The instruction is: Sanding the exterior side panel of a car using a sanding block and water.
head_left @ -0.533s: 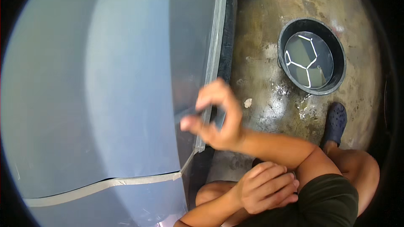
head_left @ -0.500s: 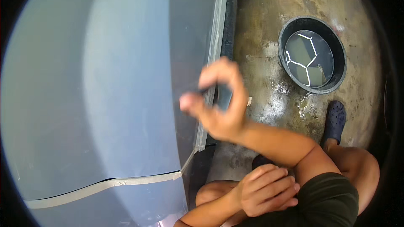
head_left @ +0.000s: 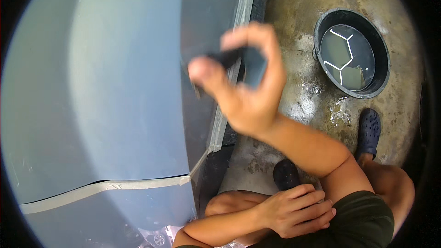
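My right hand (head_left: 251, 110) is bent round a dark flat piece (head_left: 225, 58), blurred by motion, pinched between thumb and fingers. A blue-grey patch shows inside the curl of the hand, and I cannot tell whether it belongs to that piece. The hand is over the right side of a large, smooth blue-grey body panel (head_left: 133, 87), by its taped edge; whether the piece touches the panel is unclear. Low in the view, my left hand (head_left: 298, 211) is closed with curled fingers near my lap, below the right elbow. Whatever those fingers might hold is hidden.
Masking tape (head_left: 110, 186) runs along the panel's near seam, and more tape (head_left: 245, 4) lines its right edge. A round black tub (head_left: 321, 18) of water with bright reflections stands on the wet concrete floor (head_left: 294, 0). A dark clog (head_left: 369, 131) is on my foot.
My right hand has moved farther away with the dark piece, staying by the panel's taped edge. My left hand has shifted slightly right. The whole view has shifted a little.
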